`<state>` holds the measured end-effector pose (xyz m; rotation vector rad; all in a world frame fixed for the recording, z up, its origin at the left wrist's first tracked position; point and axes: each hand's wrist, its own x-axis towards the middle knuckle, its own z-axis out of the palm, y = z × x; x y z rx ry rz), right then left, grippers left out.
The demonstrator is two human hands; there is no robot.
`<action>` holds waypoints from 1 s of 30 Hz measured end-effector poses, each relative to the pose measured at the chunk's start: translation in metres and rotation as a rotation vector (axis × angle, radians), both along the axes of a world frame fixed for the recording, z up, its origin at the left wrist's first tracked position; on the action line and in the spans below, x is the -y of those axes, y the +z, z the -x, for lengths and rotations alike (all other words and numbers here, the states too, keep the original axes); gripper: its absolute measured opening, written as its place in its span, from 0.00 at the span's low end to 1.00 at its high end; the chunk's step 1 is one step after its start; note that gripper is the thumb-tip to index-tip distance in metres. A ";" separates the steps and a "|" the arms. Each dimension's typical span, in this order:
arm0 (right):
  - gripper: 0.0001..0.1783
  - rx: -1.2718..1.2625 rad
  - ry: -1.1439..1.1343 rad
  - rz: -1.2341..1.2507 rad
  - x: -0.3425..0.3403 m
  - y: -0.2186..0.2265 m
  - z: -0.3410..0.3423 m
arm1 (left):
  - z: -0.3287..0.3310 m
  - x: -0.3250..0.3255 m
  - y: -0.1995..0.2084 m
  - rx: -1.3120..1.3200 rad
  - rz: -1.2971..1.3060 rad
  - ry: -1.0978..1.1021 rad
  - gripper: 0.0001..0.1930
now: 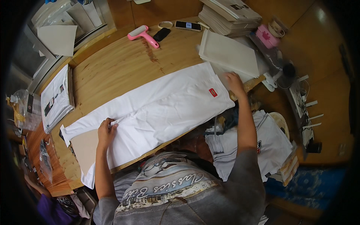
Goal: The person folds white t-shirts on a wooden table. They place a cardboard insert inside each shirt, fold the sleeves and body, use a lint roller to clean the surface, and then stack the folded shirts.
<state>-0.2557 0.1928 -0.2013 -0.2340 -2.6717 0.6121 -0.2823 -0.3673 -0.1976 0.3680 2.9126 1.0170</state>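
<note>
A white garment point(161, 105), folded long with a small red label near its right end, lies across the wooden table in front of me. At its left end a beige cardboard sheet point(84, 148) shows between the white folds. My left hand point(107, 133) is closed on the garment's cloth beside that sheet, with thumb and fingers at the fold. Beyond the garment's right end, my right hand point(235, 84) hovers near a stack of pale flat sheets point(228, 52). Its fingers are bent and partly smeared, so whether they hold anything is unclear.
A pink-handled lint roller point(143, 35), a black phone-like device point(162, 34), a tape roll point(165, 24) and a phone point(188, 26) lie at the back. Bagged white garments point(58, 99) sit left. White clothes point(251, 144) are piled lower right. Another person's purple sleeve point(52, 208) shows lower left.
</note>
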 end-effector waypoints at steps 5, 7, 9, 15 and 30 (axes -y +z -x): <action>0.09 0.332 -0.031 -0.257 0.046 0.015 0.034 | 0.001 0.010 -0.006 0.097 -0.084 0.060 0.11; 0.09 0.229 -0.174 -0.137 0.048 0.024 0.037 | -0.002 0.012 -0.005 0.187 -0.193 0.101 0.11; 0.09 0.196 -0.257 -0.132 0.056 0.033 0.043 | -0.001 0.011 -0.002 0.166 -0.177 0.127 0.10; 0.17 -0.058 -0.491 -0.119 0.110 -0.026 0.043 | 0.005 -0.007 -0.005 -0.001 -0.034 0.078 0.10; 0.26 -0.035 -0.079 -0.233 0.156 -0.018 -0.010 | 0.019 -0.003 0.009 0.097 0.016 -0.004 0.16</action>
